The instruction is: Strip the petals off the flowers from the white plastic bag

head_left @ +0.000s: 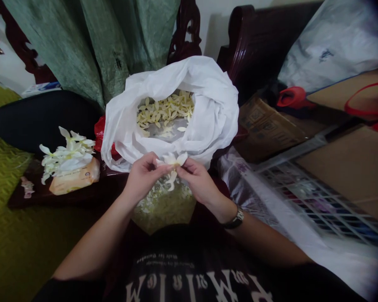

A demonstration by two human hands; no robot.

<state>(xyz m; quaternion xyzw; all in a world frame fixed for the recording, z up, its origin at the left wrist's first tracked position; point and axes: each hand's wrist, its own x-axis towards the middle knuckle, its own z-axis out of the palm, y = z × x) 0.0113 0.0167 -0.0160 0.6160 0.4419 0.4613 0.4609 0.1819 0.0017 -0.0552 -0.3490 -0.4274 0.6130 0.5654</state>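
Observation:
A white flower (175,160) with long petals is pinched between my left hand (145,174) and my right hand (198,178), fingertips nearly meeting at its centre. Just beyond them a large white plastic bag (214,105) lies open, with many cream petals or small blossoms (166,108) inside. Below my hands, close to my body, is a clear bag (165,207) with pale bits in it. To the left, a bunch of white flowers (67,149) rests on an orange and white packet (75,178).
A black rounded seat or cushion (44,119) and a green curtain (113,46) are at the back left. On the right stand a cardboard box (267,128), a white wire rack (315,197) and a large plastic bag (340,46). Something red (99,130) shows beside the white bag.

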